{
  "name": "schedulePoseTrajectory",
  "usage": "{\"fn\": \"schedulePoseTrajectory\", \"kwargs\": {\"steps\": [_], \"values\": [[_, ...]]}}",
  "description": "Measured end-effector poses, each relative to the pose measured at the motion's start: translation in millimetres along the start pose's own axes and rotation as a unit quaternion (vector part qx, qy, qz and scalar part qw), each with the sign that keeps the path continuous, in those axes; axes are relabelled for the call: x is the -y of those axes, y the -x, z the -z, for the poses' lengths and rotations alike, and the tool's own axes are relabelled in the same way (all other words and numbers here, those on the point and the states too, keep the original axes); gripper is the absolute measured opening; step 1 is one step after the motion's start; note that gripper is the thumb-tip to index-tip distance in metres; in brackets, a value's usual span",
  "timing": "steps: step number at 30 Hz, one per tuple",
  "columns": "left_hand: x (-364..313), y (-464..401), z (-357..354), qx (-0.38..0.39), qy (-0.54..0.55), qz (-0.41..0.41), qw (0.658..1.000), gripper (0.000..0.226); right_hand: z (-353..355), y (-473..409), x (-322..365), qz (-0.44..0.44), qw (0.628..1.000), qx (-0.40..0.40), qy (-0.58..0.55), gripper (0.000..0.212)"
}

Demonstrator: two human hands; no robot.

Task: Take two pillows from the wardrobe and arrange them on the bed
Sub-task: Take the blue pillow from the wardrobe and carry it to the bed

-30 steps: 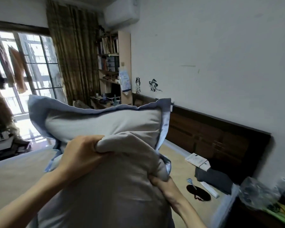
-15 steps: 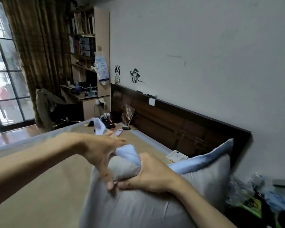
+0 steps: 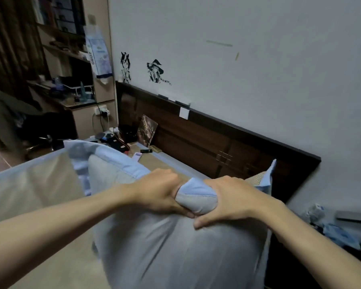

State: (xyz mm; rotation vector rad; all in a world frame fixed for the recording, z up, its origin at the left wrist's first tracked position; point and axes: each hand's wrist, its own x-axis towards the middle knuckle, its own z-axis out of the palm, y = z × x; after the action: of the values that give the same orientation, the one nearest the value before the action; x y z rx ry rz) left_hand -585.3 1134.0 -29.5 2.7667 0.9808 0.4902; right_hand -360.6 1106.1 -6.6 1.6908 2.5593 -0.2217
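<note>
Since the earlier frame, left hand (image 3: 158, 192) has been closed on pillow (image 3: 175, 247); right hand (image 3: 236, 201) grasps the same bunched fold, over bed (image 3: 50, 257).

bed: tan mat surface (image 3: 56, 265) with a pale grey-blue edge strip, running from near left to the far dark wooden headboard (image 3: 213, 142) against the wall
pillow: grey with light blue flanged border (image 3: 175, 247), standing on the near right part of the bed, its far right corner close to the headboard
far end of the bed: small clutter near the headboard, a dark cylindrical item (image 3: 146, 151), a pale flat rectangular item (image 3: 137, 157) just beside it, and a black and red heap (image 3: 116, 142) to their left
picture panel: dark, tilted (image 3: 147, 130), propped against the headboard at the far end
</note>
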Motion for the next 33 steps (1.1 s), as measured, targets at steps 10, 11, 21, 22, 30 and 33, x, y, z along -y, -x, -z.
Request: {"fn": "schedulePoseTrajectory", "kwargs": {"steps": [10, 11, 21, 22, 30, 33], "values": [[74.1, -16.2, 36.3, 0.061, -0.13, -0.001, 0.99, 0.027, -72.8, -93.7, -81.3, 0.017, 0.982, 0.063, -0.175, 0.119], [81.6, -16.9, 35.1, 0.065, -0.138, 0.02, 0.988, 0.03, -82.4, -107.5, -84.8, 0.024, 0.982, 0.059, -0.178, 0.113], [213.5, -111.4, -5.0, 0.154, -0.11, 0.238, 0.952, 0.025, -117.4, -282.1, -173.0, 0.057, 0.973, 0.074, -0.212, 0.084], [226.3, -133.6, -12.1, 0.161, -0.1, 0.24, 0.952, 0.025, -111.6, -293.3, -193.1, 0.049, 0.975, 0.078, -0.203, 0.08], [300.4, -303.6, -34.4, 0.092, -0.104, 0.196, 0.971, 0.026, -42.0, -370.1, -324.1, 0.052, 0.996, -0.019, -0.075, 0.067], [320.9, -329.9, -33.5, 0.047, -0.108, 0.187, 0.975, 0.02, -18.1, -399.4, -346.0, 0.065, 0.995, -0.068, -0.029, 0.072]]}}
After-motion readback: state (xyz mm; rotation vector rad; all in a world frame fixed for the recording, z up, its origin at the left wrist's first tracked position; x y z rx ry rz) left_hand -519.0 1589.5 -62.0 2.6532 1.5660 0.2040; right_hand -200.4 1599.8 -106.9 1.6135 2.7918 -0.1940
